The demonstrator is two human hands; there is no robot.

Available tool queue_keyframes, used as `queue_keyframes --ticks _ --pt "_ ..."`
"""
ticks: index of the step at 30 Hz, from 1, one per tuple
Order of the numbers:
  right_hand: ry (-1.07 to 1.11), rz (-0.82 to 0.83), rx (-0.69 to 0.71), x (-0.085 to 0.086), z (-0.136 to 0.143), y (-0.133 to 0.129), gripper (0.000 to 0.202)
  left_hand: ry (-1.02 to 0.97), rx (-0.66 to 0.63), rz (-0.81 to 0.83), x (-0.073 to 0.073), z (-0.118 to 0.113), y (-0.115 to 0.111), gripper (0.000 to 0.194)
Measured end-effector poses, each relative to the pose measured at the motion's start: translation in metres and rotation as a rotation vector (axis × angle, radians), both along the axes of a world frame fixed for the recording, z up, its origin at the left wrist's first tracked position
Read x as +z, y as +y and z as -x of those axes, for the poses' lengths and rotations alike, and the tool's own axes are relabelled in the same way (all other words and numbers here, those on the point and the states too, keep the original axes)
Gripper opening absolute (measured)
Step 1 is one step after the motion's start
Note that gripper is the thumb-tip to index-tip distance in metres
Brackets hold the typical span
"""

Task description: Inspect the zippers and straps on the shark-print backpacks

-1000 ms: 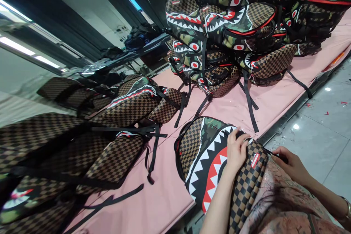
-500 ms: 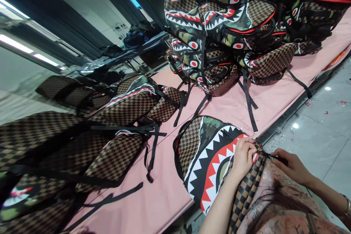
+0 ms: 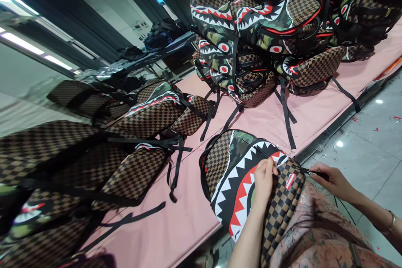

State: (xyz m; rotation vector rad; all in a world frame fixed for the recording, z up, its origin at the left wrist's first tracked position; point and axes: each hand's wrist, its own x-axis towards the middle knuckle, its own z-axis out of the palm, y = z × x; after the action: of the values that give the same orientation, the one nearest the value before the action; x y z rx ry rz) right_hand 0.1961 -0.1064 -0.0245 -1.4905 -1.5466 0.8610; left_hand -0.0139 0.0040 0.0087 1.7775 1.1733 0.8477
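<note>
A backpack with a shark-mouth print and brown-and-black checks (image 3: 216,163) lies at the near edge of the pink-covered table, its checked side hanging toward the person's lap. On its printed front rests my left hand (image 3: 264,178), fingers bent and pressed together near the upper seam; what they pinch is too small to make out. My right hand (image 3: 333,182), to the right of the bag, is closed around a small black-handled tool (image 3: 318,173). The tool's thin metal tip points left at the bag's corner, close to a red-and-white label (image 3: 290,181).
Stacked shark-print backpacks (image 3: 276,29) rise at the back of the pink table (image 3: 188,176), straps trailing over its surface. More checked bags (image 3: 141,121) lie along the left. Beyond the table's right edge is a grey tiled floor (image 3: 370,150) with red scraps.
My left hand has moved left, off the bag's corner, uncovering the label. The tool in my right hand is now more visible. The view has shifted slightly.
</note>
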Motion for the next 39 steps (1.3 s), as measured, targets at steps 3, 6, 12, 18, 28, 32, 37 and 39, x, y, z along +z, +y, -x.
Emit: queue_keyframes --ticks 3,6,12,18,28,32,37,39 --pt "-0.070 -0.115 0.060 -0.008 -0.019 0.012 0.022 0.123 0.077 0.008 0.006 0.024 -0.009 0.019" --pt "-0.149 -0.185 0.172 -0.013 -0.033 0.030 0.022 0.298 0.030 0.082 0.014 0.034 -0.031 0.024" --pt "-0.287 -0.209 0.392 -0.001 -0.036 0.058 0.025 0.492 0.062 0.040 0.014 0.018 -0.063 0.023" --pt "-0.336 -0.227 0.506 0.011 -0.030 0.069 0.025 0.333 0.099 0.076 0.000 0.016 -0.066 0.014" --pt "-0.299 -0.232 0.461 0.003 -0.036 0.070 0.024 0.207 0.122 0.180 -0.003 0.018 -0.067 0.016" --pt "-0.327 -0.243 0.503 0.005 -0.033 0.073 0.026 0.205 0.125 0.186 -0.001 0.018 -0.066 0.015" --pt "-0.324 -0.257 0.568 0.006 -0.023 0.075 0.027 0.225 0.124 0.202 0.003 0.017 -0.066 0.015" --pt "-0.340 -0.258 0.587 0.009 -0.018 0.074 0.027 0.230 0.125 0.208 0.004 0.017 -0.065 0.015"
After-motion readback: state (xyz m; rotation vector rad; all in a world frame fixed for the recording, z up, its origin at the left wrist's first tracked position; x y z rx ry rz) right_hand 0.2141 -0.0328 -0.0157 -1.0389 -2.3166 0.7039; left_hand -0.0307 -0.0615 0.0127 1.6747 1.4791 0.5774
